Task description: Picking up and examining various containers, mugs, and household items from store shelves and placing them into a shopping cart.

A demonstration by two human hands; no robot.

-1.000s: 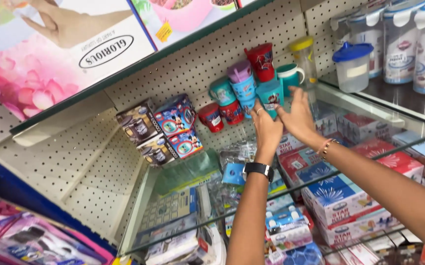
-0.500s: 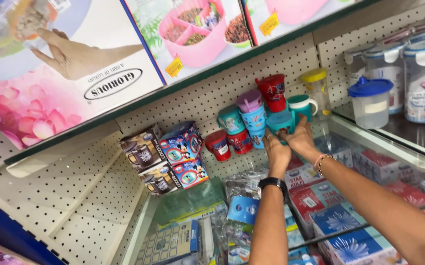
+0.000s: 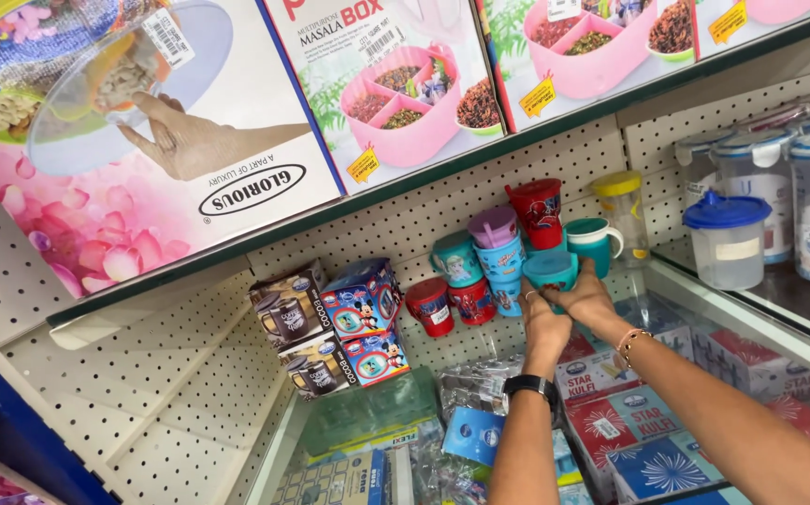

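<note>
Teal plastic, a small lidded cup point(image 3: 551, 269), sits clasped between both hands against the pegboard back wall point(image 3: 405, 229) of a glass shelf point(image 3: 704, 290). The left hand point(image 3: 543, 323), with a black watch point(image 3: 528, 385) on its wrist, curls its fingers shut around the cup's left side. The right hand point(image 3: 589, 301), wearing a beaded bracelet point(image 3: 628, 346), closes on the cup's right side and underside. Just above and left of the held cup stands a cluster of children's cups: a purple-lidded one point(image 3: 493, 227), a red one point(image 3: 537, 211), a blue one point(image 3: 501, 257) and another teal mug point(image 3: 595, 242) to the right. Two red cups point(image 3: 431, 306) stand lower left. Farther left, small printed boxes point(image 3: 360, 323) are stacked. At far right stands a clear jug with a blue lid point(image 3: 727, 238). Flat red and blue packets point(image 3: 629, 430) lie below the arms.
</note>
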